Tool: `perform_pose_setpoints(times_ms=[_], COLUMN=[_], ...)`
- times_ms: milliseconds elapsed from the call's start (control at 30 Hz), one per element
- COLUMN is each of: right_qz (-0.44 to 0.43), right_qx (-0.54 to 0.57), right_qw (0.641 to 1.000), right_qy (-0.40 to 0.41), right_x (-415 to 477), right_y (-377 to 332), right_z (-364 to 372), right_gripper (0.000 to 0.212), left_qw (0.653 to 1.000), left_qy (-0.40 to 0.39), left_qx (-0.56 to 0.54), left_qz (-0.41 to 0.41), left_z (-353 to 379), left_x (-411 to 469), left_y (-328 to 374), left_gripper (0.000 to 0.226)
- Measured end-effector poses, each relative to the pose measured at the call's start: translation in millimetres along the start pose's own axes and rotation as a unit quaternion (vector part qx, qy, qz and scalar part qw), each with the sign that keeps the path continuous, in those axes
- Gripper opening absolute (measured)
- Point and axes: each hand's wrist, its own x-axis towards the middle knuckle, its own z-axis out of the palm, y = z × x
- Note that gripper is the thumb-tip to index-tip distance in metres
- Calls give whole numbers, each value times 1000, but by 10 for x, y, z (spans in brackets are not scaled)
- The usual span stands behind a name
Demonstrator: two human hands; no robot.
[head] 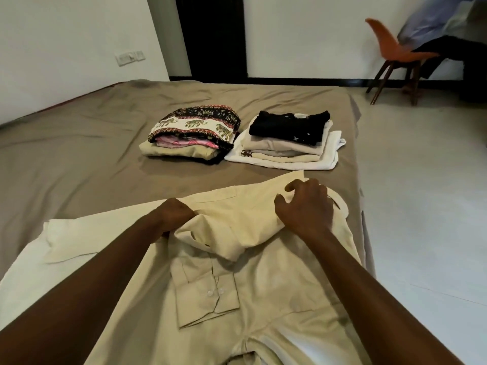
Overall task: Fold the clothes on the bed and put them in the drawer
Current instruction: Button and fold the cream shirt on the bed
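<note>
One cream shirt (263,299) lies spread on the near part of the bed (79,154). The left hand (175,216) bunches its folded-over panel in a fist; the right hand (305,206) pinches the panel's far edge. Beyond, a patterned stack (193,133) sits just beside a black-topped stack (287,138).

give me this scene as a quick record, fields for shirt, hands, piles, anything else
shirt: cream shirt spread on the bed, one part lifted over its middle
cuff: buttoned cuff laid across the body
left hand: grips the lifted fold
right hand: fingers curled on the fold's far end
piles: elephant-print pile and black-topped pile, side by side behind the shirt
drawer: not in view
else: orange chair on the floor, right
</note>
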Motion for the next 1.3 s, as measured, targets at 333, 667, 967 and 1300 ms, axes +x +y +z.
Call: perform_pose_setpoints(times_ms=[333,667,967,1300], right_qz=[-6,-192,-114,-140], right_qx=[159,11,-78,-169], right_qw=[985,980,979,966], right_qy=[-64,-50,-151,-140], right_x=[332,-32,59,42], right_y=[323,-126,74,122], right_z=[-232,305,592,670], right_gripper=[7,47,70,73], left_qw=[959,956,937,958], left_qy=[-128,137,25,-140], left_qx=[-253,-259,-338,-248], left_qz=[8,-6,78,36], left_z=[-88,125,498,-1076], left_x=[129,158,-1004,-842], left_y=[-265,-378,-708,-716], left_gripper=[13,30,84,75])
